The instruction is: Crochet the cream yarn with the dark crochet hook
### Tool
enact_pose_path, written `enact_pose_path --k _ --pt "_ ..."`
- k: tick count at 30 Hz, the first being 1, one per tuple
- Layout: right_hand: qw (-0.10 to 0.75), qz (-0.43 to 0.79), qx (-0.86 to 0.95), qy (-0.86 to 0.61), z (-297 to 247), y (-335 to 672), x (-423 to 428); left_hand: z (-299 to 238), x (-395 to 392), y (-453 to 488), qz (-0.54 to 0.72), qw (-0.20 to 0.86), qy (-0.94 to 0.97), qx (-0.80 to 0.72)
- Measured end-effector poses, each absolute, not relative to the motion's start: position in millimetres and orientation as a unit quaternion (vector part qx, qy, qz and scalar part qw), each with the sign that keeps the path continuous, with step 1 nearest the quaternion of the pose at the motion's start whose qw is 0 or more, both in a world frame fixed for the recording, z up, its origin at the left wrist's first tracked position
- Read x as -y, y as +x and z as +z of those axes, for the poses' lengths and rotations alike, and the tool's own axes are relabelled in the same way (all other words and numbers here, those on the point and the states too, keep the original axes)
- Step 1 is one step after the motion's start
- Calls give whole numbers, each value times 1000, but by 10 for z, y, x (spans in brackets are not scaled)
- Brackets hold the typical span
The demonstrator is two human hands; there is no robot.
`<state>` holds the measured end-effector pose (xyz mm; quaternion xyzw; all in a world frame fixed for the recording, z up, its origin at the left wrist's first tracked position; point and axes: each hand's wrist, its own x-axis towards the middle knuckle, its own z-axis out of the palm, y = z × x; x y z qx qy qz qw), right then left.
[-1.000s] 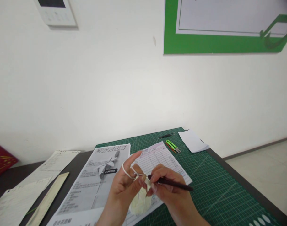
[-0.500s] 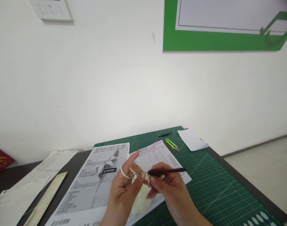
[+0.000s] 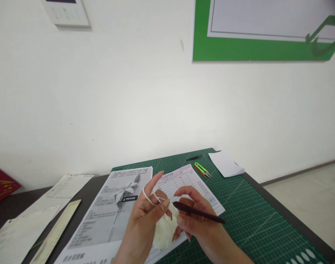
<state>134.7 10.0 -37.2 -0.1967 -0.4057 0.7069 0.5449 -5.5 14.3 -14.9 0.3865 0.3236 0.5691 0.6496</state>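
Head view shows both of my hands raised over the green cutting mat [image 3: 250,220], close together at the near edge of the printed sheets; my left hand [image 3: 144,219] has its index finger lifted, with the white yarn [image 3: 147,198] looped round it and running down to the thumb; that thumb looks clamped against a finger on the yarn, though the exact stitch is hidden. My right hand [image 3: 202,226] holds the dark-handled tool [image 3: 202,212], which I take for a crochet hook, slanting across the fingers; the thumb closes in from below while the index finger arches up, apart from the handle; the tip is lost beside my left thumb. Beneath the gap between my hands sits the pale yarn bundle [image 3: 162,234], over the lined form [image 3: 182,178]; the flower sheet [image 3: 101,216] lies to the left, the green snips [image 3: 201,168] well beyond my fingers.

I judge the step in hand to be forming a stitch, midway through; the next move calls for steady tension on my raised finger, a firm pinch at the work, and a small turn of the tool to catch the strand without splitting it.
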Motion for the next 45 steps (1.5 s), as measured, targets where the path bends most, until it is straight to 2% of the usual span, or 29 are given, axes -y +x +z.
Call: enact_pose_path --k 5,21,30,40,45 --pt "558 687 430 -179 -412 1349 -102 -110 -201 -169 513 651 461 -316" --pt "576 685 420 -150 -368 1369 -31 -127 -196 -253 465 748 438 -183" --pt "571 685 426 -151 -355 1383 -32 -113 -146 -213 506 697 457 -224" --pt "558 709 407 -144 -433 1361 -8 -105 -123 -133 530 760 344 -153" --pt "569 649 483 -150 -397 1373 -15 -113 -110 -102 529 781 306 -128"
